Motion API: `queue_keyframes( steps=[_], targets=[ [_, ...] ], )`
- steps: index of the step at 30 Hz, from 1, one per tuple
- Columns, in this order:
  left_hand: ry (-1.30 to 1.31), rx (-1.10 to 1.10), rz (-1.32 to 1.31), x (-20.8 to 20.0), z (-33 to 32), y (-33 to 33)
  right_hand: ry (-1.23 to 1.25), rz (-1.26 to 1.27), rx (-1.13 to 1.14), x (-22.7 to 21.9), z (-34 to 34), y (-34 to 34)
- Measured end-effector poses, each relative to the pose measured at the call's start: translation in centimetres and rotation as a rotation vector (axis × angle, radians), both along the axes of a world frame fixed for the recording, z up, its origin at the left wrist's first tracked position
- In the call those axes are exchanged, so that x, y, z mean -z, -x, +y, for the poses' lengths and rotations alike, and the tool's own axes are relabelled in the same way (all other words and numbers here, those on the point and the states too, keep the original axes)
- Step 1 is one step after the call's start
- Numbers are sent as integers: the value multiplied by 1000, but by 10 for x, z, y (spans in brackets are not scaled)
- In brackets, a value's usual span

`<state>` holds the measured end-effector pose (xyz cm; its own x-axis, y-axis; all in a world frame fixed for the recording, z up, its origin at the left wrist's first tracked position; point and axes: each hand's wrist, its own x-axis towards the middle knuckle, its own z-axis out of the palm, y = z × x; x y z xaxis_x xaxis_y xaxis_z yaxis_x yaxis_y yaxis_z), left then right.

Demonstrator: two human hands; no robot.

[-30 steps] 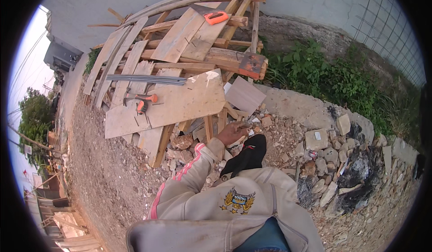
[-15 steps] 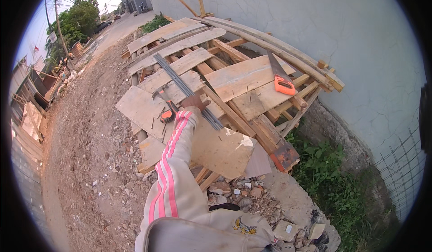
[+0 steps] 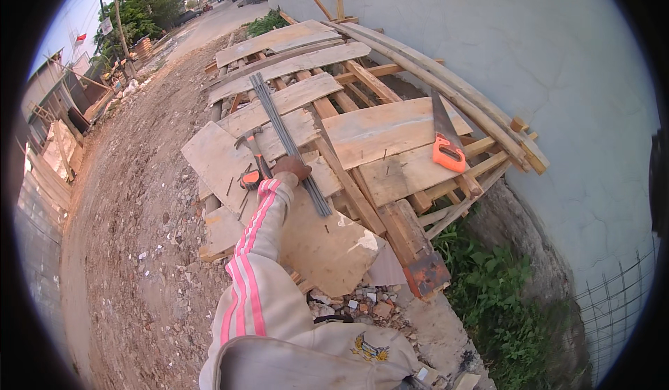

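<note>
My left hand [image 3: 293,168], at the end of a pale sleeve with pink stripes, is closed around a bundle of thin grey metal rods [image 3: 277,119]. The rods lie lengthwise over the boards, their near ends on a worn plywood sheet [image 3: 324,254]. Just left of the hand rest a claw hammer [image 3: 260,158] with a dark and orange handle and an orange-and-black tape measure [image 3: 250,179]. A handsaw [image 3: 448,153] with an orange handle lies on boards to the right. My right hand is out of view.
Loose planks [image 3: 293,66] and beams form an uneven stack with gaps. Several nails [image 3: 230,186] lie on the boards. A pale wall [image 3: 502,41] stands right, with plants [image 3: 498,285] and wire mesh [image 3: 620,299] below. Rubble [image 3: 366,306] lies near me; a stony dirt road [image 3: 139,216] runs left.
The view has shifted. My left hand stays on the rods, and the bundle's near end has swung a little left and toward me. Hammer, tape measure and saw keep their places on the boards.
</note>
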<state>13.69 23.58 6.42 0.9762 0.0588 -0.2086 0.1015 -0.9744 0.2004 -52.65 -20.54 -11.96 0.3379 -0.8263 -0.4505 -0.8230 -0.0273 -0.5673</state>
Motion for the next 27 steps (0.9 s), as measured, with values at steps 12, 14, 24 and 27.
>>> queue_keyframes(
  steps=[12,14,24,27],
  targets=[
    [1149,-149,-313,13,1,14,35,-115,55,-8,-45,57],
    [1216,-352,-273,-10,32,48,-7,-128,-19,6,-63,60],
    [1600,-129,-307,-8,-151,210,-49,-199,-24,-5,-95,92],
    [1353,18,-466,18,-193,230,-64,-212,-45,-8,-102,93]
  ],
)
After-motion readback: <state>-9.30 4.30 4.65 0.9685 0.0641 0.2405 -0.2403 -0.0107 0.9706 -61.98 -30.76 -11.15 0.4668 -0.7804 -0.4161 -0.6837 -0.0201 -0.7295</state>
